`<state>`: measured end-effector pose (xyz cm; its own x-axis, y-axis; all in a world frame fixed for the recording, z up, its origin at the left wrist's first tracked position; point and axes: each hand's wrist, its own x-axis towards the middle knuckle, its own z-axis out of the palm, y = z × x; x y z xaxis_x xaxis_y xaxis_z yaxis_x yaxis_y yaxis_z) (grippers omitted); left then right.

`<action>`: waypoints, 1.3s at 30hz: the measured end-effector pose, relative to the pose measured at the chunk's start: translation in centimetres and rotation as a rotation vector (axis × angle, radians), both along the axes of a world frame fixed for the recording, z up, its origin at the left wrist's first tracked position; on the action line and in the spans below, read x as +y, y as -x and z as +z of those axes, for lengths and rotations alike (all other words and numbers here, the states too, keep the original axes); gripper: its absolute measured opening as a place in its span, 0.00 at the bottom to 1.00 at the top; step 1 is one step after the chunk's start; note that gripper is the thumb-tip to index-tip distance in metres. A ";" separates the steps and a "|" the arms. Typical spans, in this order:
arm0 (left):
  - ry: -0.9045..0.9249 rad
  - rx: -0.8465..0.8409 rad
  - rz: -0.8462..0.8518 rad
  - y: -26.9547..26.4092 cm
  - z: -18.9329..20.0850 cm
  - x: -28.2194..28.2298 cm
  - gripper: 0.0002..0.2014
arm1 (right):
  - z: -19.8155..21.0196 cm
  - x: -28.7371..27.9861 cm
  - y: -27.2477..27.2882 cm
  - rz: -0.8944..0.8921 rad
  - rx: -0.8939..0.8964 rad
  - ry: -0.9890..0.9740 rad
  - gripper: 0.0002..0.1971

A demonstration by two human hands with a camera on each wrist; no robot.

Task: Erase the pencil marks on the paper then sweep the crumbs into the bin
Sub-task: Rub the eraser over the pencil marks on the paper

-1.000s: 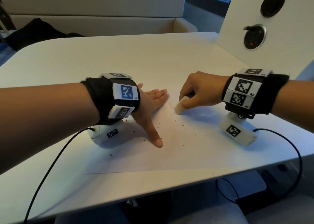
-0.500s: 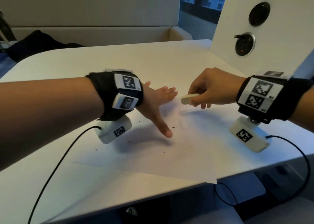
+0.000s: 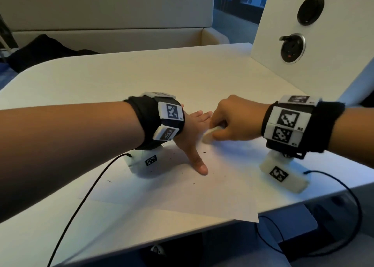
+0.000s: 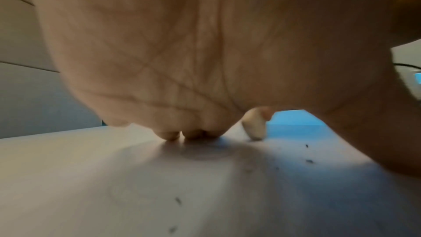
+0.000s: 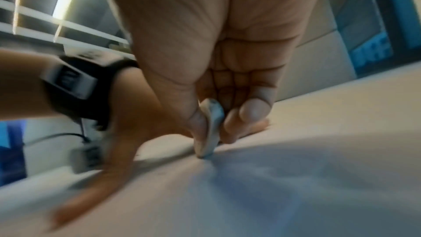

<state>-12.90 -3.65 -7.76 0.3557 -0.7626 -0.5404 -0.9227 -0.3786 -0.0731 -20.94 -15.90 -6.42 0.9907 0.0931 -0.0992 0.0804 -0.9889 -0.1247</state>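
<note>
A white sheet of paper (image 3: 202, 189) lies on the table with its near right corner over the edge. My left hand (image 3: 194, 137) is spread flat on it, thumb pointing toward me, fingers straight. My right hand (image 3: 232, 123) pinches a white eraser (image 3: 210, 135) between thumb and fingers, its lower end down on the paper beside my left fingers. The eraser (image 5: 212, 129) shows pressed to the sheet in the right wrist view, and the eraser (image 4: 254, 126) stands past my left palm in the left wrist view. Dark eraser crumbs (image 3: 204, 152) are scattered around my left hand.
The white table (image 3: 141, 74) stretches far ahead. A white panel with round sockets (image 3: 291, 49) stands at the right rear. A cushioned bench with a dark bag (image 3: 40, 52) sits behind. Black cables (image 3: 81, 202) run from both wrists. No bin shows.
My right hand lifted the eraser off the paper half a second ago and has brought it back down, further left beside my left fingers. The left hand stays pressed on the sheet.
</note>
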 end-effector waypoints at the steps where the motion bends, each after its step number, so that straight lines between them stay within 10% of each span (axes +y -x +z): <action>1: -0.006 -0.015 0.003 -0.2 -0.1 0.0 0.68 | 0.1 -0.6 -0.4 -0.034 -0.023 0.013 0.15; 39: -0.023 -0.054 0.032 -0.6 -0.6 0.0 0.71 | 0.0 -1.1 0.1 0.028 0.079 -0.095 0.20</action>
